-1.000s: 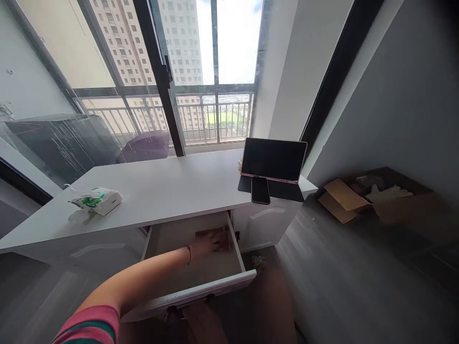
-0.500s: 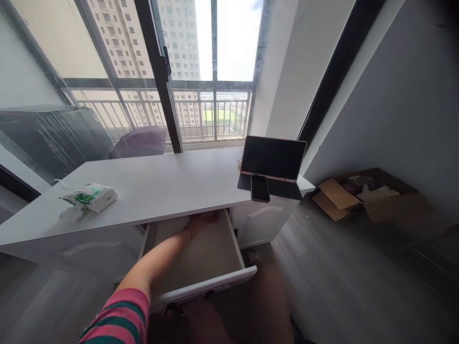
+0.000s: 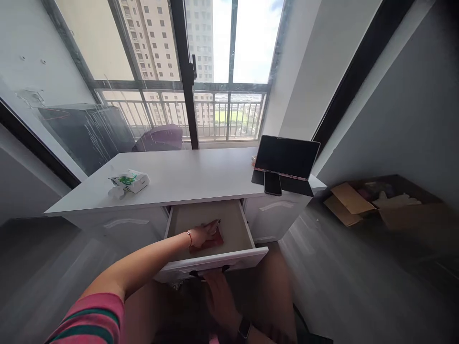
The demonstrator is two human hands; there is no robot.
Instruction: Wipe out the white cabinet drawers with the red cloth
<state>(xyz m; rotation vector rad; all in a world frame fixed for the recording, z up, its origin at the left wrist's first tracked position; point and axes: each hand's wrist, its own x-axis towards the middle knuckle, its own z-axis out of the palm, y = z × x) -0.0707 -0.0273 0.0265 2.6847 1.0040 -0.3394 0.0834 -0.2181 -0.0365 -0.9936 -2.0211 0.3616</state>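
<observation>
Inside the pulled-out white drawer [image 3: 234, 241], my left hand [image 3: 201, 234] is closed on a reddish cloth [image 3: 207, 244]. The cloth lies partly bunched on the drawer's pale bottom, one corner sticking up beside my fingers. Below the drawer front, my right hand [image 3: 217, 286] reaches up to the dark drawer handle [image 3: 194, 274], fingers hooked at its middle. My fingertips there are partly hidden in shadow.
On the white tabletop [image 3: 193, 177] lie a tissue pack [image 3: 138, 181] at left, and a tablet [image 3: 287, 157] with a phone [image 3: 272, 184] at right. An open cardboard box [image 3: 401, 210] sits on the floor at right. My knees are close under the drawer.
My left hand has come from deep under the tabletop toward the drawer's front, bringing the reddish cloth into plain view. The camera view has shifted left. My right hand stays at the drawer front.
</observation>
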